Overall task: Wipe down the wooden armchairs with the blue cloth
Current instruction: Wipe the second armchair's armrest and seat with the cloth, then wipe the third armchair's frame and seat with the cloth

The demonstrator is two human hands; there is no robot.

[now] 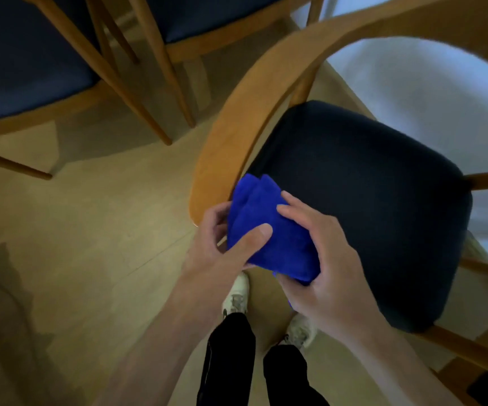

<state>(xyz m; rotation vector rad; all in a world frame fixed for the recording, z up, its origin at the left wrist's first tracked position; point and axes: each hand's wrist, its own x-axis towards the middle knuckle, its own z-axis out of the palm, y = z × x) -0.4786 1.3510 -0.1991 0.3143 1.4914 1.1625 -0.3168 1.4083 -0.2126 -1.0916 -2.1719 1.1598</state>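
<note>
While the blue cloth is bunched in folds between both hands, it sits just above the near end of the armchair's curved wooden armrest, at the seat's near-left corner. The armrest's long axis runs from the cloth away and rightward, arching over the seat. Left hand: thumb pressed on top of the cloth, fingers curled beneath, nearer the armrest. Right hand: fingers curled round the cloth's right edge. Judgement: cloth being refolded; next stroke follows the armrest outward.

Folded blue cloth held beside the wooden armchair, dark seat.
</note>
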